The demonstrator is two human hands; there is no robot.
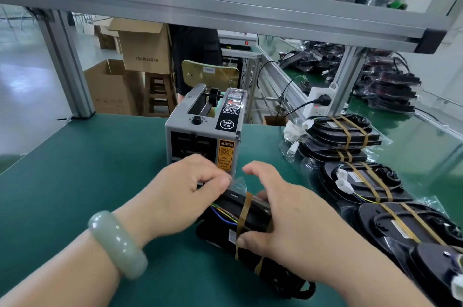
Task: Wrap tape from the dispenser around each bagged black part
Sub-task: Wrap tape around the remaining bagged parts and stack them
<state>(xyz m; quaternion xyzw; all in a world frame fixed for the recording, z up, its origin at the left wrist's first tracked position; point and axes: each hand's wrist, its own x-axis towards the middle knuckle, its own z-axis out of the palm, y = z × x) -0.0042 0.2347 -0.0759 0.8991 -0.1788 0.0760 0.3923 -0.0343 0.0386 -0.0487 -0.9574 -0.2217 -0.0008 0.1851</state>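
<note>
A bagged black part (pixel 253 221) lies on the green mat in front of me, with coloured wires showing inside the bag and a brown tape band (pixel 242 216) round it. My right hand (pixel 283 219) rests over the part; its thumb presses the tape at the near side. My left hand (pixel 183 196) hovers at the part's left end, just in front of the grey tape dispenser (pixel 203 131), thumb and fingertips pinched together at the bag's clear edge. Whether it holds a tape piece I cannot tell.
A row of taped bagged parts (pixel 363 181) is stacked along the right of the green mat (pixel 75 181). More untaped bagged parts (pixel 385 86) pile up further back right. An aluminium frame beam (pixel 225 13) runs overhead. Cardboard boxes (pixel 142 48) and a stool stand behind the bench.
</note>
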